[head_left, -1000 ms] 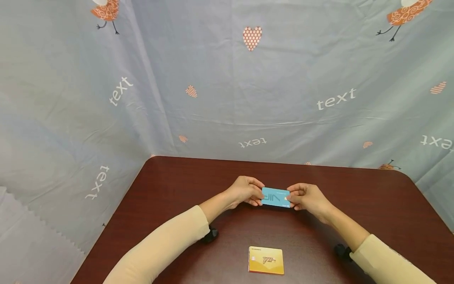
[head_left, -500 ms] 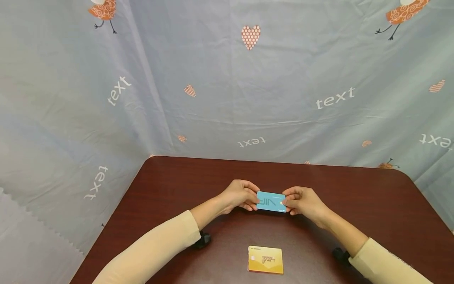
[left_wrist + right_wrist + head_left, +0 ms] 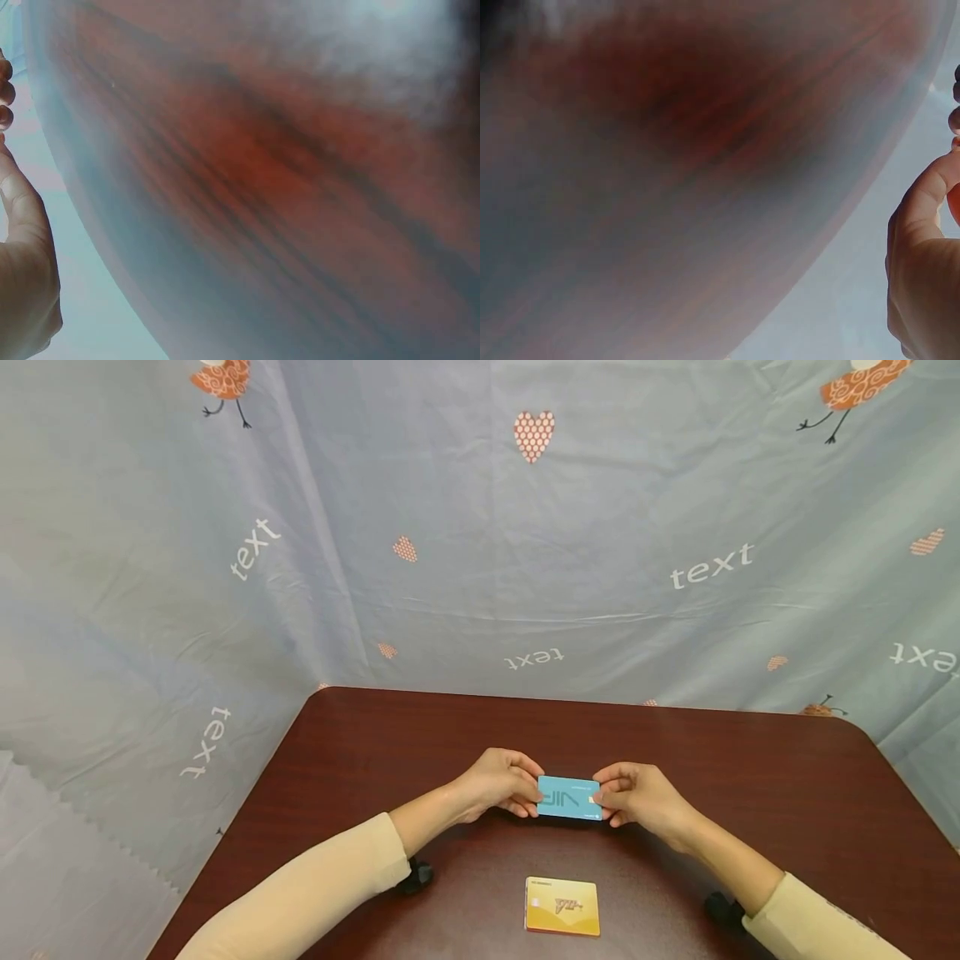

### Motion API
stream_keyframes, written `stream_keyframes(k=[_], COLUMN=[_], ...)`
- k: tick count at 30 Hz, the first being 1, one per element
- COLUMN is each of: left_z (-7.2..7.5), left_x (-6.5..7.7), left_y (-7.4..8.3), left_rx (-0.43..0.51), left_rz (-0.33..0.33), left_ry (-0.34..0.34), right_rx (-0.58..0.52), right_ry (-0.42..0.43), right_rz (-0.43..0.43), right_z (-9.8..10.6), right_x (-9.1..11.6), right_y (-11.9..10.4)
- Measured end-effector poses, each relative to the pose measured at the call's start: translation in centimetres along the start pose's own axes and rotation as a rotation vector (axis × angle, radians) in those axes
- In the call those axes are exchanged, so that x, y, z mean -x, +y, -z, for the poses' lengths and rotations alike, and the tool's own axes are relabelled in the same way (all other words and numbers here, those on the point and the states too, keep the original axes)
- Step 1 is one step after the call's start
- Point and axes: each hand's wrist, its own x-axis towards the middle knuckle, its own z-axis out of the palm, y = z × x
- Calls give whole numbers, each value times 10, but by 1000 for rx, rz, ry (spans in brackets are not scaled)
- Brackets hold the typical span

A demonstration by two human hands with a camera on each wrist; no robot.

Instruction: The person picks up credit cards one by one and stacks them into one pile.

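Note:
Between both hands is a light blue card (image 3: 568, 798) with large dark lettering and a small chip near its right end. My left hand (image 3: 498, 783) pinches its left short edge, thumb on the face. The right hand (image 3: 641, 796) pinches the opposite short edge. Nearer to me, a small stack of yellow cards (image 3: 562, 907) lies flat on the table. At the left wrist view's edge, part of the left hand (image 3: 26, 247) shows; part of the right hand (image 3: 930, 255) shows at the right wrist view's edge. Neither wrist view shows the card.
The dark reddish-brown table (image 3: 420, 718) has rounded far corners. A grey-blue printed curtain (image 3: 465, 527) hangs behind it and along the left. Dark wrist devices sit under the left (image 3: 416, 877) and right (image 3: 723, 908) forearms.
Both hands have brought the blue card toward me and somewhat to the left, keeping their pinch on its two ends. The yellow stack stays in place.

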Motion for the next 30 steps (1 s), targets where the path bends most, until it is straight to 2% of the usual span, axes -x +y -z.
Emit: stream_keyframes(k=[10, 22, 30], left_z=[-3, -7, -14], left_x=[11, 24, 36], left_y=[-4, -5, -8], left_rx=[2, -5, -19], left_rz=[6, 27, 15], left_ry=[-9, -13, -10], right_rx=[-1, -30, -20], right_ry=[-51, -81, -101], right_rz=[20, 6, -1], right_z=[-4, -8, -12], right_x=[8, 17, 24], right_y=[1, 3, 5])
